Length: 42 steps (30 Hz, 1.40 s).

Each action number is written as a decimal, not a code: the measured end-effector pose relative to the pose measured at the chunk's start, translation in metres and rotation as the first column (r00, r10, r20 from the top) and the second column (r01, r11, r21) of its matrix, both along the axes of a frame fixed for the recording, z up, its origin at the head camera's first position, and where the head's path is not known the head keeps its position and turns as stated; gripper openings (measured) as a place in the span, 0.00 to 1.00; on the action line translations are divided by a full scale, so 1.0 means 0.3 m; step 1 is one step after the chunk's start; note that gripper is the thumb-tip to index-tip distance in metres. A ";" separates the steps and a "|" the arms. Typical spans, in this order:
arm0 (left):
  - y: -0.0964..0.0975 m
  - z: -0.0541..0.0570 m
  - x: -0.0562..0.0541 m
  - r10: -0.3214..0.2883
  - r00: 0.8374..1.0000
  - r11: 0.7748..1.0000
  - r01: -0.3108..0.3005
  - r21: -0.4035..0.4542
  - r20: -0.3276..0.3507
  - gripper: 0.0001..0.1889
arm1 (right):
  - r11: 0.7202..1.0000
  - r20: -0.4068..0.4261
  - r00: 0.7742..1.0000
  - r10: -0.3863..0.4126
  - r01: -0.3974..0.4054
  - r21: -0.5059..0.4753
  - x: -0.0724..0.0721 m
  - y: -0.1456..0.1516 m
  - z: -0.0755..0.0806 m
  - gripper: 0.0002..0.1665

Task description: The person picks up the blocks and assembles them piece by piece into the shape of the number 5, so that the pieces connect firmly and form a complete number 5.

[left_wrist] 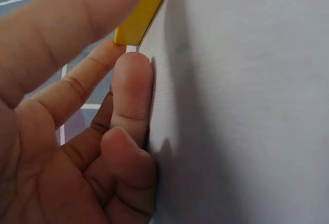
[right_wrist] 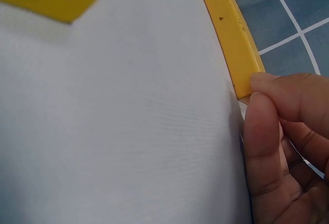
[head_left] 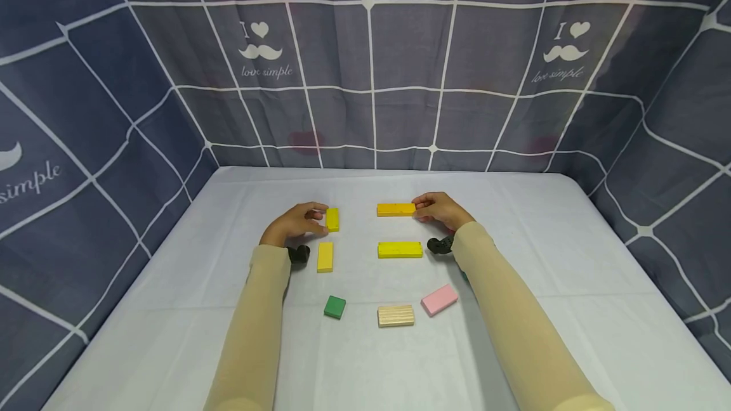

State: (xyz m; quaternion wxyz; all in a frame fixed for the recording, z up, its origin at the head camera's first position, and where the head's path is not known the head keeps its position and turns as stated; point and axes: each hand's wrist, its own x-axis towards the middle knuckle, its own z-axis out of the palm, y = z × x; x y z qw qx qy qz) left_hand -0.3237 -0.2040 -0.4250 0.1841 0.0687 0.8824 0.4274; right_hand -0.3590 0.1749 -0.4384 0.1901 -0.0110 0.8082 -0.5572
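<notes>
My left hand point(head_left: 296, 222) holds a short yellow block point(head_left: 333, 220) at the far left of the group, thumb and forefinger at its two ends. In the left wrist view the thumb partly covers this yellow block point(left_wrist: 138, 23); the other fingers curl loosely. Across from it, my right hand point(head_left: 442, 209) pinches the right end of a long orange-yellow block point(head_left: 396, 210). The right wrist view shows fingertips point(right_wrist: 263, 82) at the end of that block, which lies on the white cloth.
Nearer lie another short yellow block point(head_left: 325, 257), a long yellow block point(head_left: 400, 250), a green block point(head_left: 334, 307), a ridged beige block point(head_left: 396, 316) and a pink block point(head_left: 439, 300). A green piece is mostly hidden by the right forearm. Dark checked curtains point(head_left: 405, 113) enclose the white table point(head_left: 354, 360).
</notes>
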 end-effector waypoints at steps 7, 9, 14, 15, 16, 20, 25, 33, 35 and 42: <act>0.012 0.022 -0.020 0.004 0.998 1.000 -0.003 -0.025 0.067 0.38 | 1.000 0.001 1.000 0.007 -0.007 -0.004 -0.003 0.010 0.002 0.28; 0.019 0.027 -0.027 0.006 0.997 0.999 -0.003 -0.033 0.073 0.38 | 1.000 0.001 1.000 0.004 -0.004 -0.002 -0.003 0.012 0.002 0.29; 0.038 0.041 -0.040 -0.002 0.996 0.999 0.007 -0.053 0.085 0.38 | 1.000 0.007 1.000 -0.005 0.005 -0.006 -0.003 0.014 0.000 0.28; 0.043 0.043 -0.042 -0.006 0.996 0.998 0.011 -0.058 0.086 0.38 | 1.000 0.008 1.000 -0.005 0.005 -0.008 -0.003 0.014 -0.001 0.28; 0.048 0.046 -0.043 -0.007 0.996 0.998 0.013 -0.060 0.089 0.37 | 1.000 0.006 1.000 -0.004 0.004 -0.006 -0.004 0.015 -0.001 0.28; 0.070 0.054 -0.047 -0.010 0.995 0.998 0.016 -0.064 0.096 0.36 | 1.000 0.005 1.000 -0.002 0.002 0.000 -0.009 0.015 0.001 0.29; 0.092 0.063 -0.061 -0.014 0.995 0.995 0.024 -0.098 0.095 0.36 | 1.000 0.011 1.000 -0.008 0.008 0.006 -0.007 0.008 0.006 0.29; 0.122 0.063 -0.069 0.047 0.984 0.999 -0.049 0.004 0.175 0.37 | 1.000 0.013 1.000 -0.011 0.011 0.000 -0.004 0.003 0.007 0.28; 0.132 0.061 -0.073 0.048 0.984 0.999 -0.049 0.001 0.170 0.37 | 1.000 0.013 1.000 -0.015 0.015 0.000 -0.005 0.003 0.005 0.28; 0.162 0.062 -0.083 0.000 0.993 0.996 0.011 -0.088 0.120 0.37 | 1.000 0.006 1.000 0.000 0.000 -0.002 -0.008 0.008 0.001 0.28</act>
